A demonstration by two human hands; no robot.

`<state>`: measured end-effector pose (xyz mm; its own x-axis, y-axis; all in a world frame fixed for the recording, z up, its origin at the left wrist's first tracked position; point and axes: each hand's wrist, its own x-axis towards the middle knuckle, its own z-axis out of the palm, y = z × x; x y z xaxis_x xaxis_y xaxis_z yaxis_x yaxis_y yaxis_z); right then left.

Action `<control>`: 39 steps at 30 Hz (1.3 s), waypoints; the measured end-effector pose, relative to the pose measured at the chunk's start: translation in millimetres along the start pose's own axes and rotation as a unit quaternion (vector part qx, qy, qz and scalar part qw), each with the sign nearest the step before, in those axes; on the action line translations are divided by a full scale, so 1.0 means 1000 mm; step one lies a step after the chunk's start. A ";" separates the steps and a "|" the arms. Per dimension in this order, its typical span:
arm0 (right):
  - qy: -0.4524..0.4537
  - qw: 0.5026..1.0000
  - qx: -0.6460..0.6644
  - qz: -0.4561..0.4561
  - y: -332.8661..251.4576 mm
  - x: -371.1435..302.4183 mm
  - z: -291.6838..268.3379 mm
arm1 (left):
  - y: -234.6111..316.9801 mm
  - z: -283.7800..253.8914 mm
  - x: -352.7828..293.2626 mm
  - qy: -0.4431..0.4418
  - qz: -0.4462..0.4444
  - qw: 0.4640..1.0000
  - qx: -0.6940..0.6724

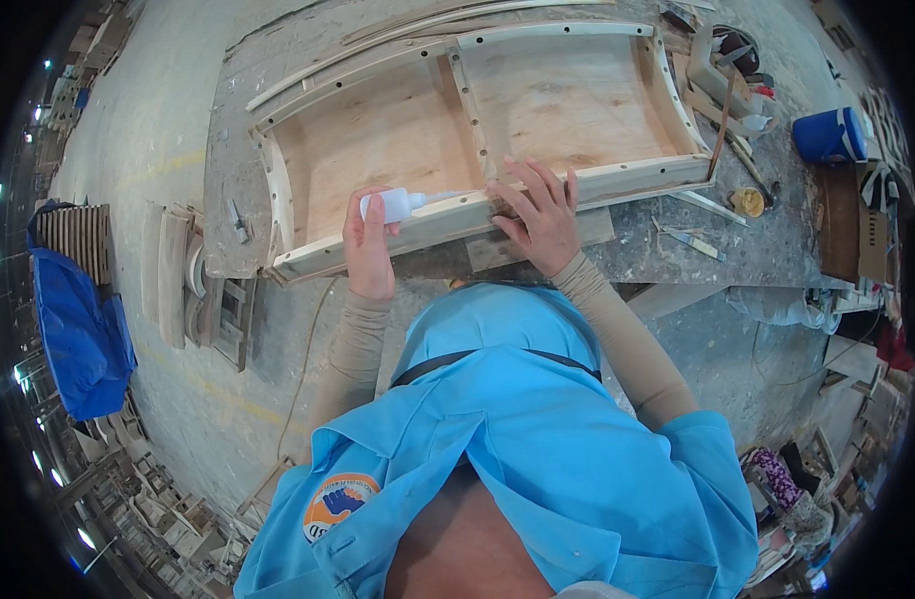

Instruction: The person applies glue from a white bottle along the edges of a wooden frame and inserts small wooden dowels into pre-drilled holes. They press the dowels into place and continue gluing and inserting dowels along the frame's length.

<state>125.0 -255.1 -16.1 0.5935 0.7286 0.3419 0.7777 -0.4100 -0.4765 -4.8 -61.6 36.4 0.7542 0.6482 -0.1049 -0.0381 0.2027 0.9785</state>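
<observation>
A wooden frame (617,182) with a bottom panel and a middle divider (465,100) lies on the worktable, dark round holes dotted along its rails. My left hand (370,245) is closed round a small white squeeze bottle (386,207), tilted on its side above the near rail. The bottle's thin nozzle points right, toward the spot where the divider meets that rail. At this joint my right hand (544,215) rests over the near rail, its fingers apart and stretched forward. A dark patch under its fingertips is too small to make out.
On the worktable (767,235), a glue-stained brush (699,246), a small yellowish pot (748,202) and wood offcuts lie to the right. A blue bucket (829,136) stands farther right. Long wooden strips (348,50) lie behind the frame; a small tool (238,222) lies left.
</observation>
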 end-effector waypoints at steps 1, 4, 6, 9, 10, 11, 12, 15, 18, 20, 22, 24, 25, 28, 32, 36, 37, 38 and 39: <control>0.001 1.000 -0.004 -0.003 0.000 0.000 0.000 | 0.000 0.000 0.000 0.002 -0.003 1.000 -0.005; 0.006 1.000 -0.010 -0.006 -0.001 0.001 0.000 | 0.001 0.000 0.000 0.006 -0.008 1.000 -0.010; 0.011 1.000 -0.004 -0.005 -0.002 0.001 -0.001 | 0.001 0.000 0.000 0.005 -0.007 1.000 -0.007; 0.018 1.000 0.005 -0.006 -0.002 0.001 -0.001 | 0.000 -0.002 0.000 -0.002 -0.002 1.000 -0.002; 0.018 1.000 0.000 -0.009 -0.002 0.000 -0.001 | 0.000 -0.003 0.000 -0.002 -0.003 1.000 -0.002; 0.018 1.000 -0.005 -0.011 -0.002 0.000 0.000 | -0.001 -0.003 0.001 -0.003 -0.004 1.000 -0.003; 0.018 1.000 -0.009 -0.012 -0.002 0.000 0.001 | 0.000 -0.003 0.001 -0.001 -0.008 1.000 -0.006; 0.018 1.000 -0.015 -0.012 0.000 -0.001 0.002 | 0.000 -0.002 0.001 0.001 -0.015 1.000 -0.014; 0.022 1.000 -0.005 -0.011 -0.001 -0.001 0.003 | -0.001 -0.004 0.001 -0.005 -0.011 1.000 -0.015; 0.027 1.000 0.007 -0.009 -0.002 0.000 0.001 | -0.001 -0.003 0.001 -0.008 -0.006 1.000 -0.011; 0.021 1.000 -0.008 -0.012 -0.002 -0.001 0.001 | -0.001 -0.004 0.001 -0.011 -0.007 1.000 -0.009; 0.017 1.000 -0.017 -0.013 -0.002 -0.001 0.002 | -0.002 -0.005 0.001 -0.013 -0.008 1.000 -0.009; 0.015 1.000 -0.018 -0.013 -0.001 -0.001 0.003 | -0.003 -0.005 0.002 -0.013 -0.007 1.000 -0.011; 0.013 1.000 -0.023 -0.015 -0.001 -0.001 0.002 | -0.002 -0.005 0.001 -0.009 -0.005 1.000 -0.011; 0.020 1.000 -0.016 -0.010 -0.001 0.000 0.002 | -0.001 -0.003 0.000 -0.005 -0.004 1.000 -0.015; 0.021 1.000 -0.017 -0.014 -0.001 -0.001 0.002 | -0.001 -0.003 0.001 -0.017 0.000 1.000 -0.009; 0.024 0.999 -0.016 -0.014 -0.001 -0.001 0.002 | -0.002 -0.003 0.001 -0.015 0.000 1.000 -0.007; 0.028 0.999 -0.015 -0.015 -0.001 0.000 0.002 | -0.002 -0.003 0.001 -0.014 0.000 1.000 -0.005; 0.026 0.999 -0.015 -0.015 -0.001 0.000 0.002 | -0.002 -0.003 0.001 -0.014 0.000 1.000 -0.007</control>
<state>123.3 -253.8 -17.2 0.5792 0.7121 0.3968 0.8008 -0.4059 -0.4405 -6.3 -58.8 33.5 0.7722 0.6275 -0.0997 -0.0468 0.2126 0.9760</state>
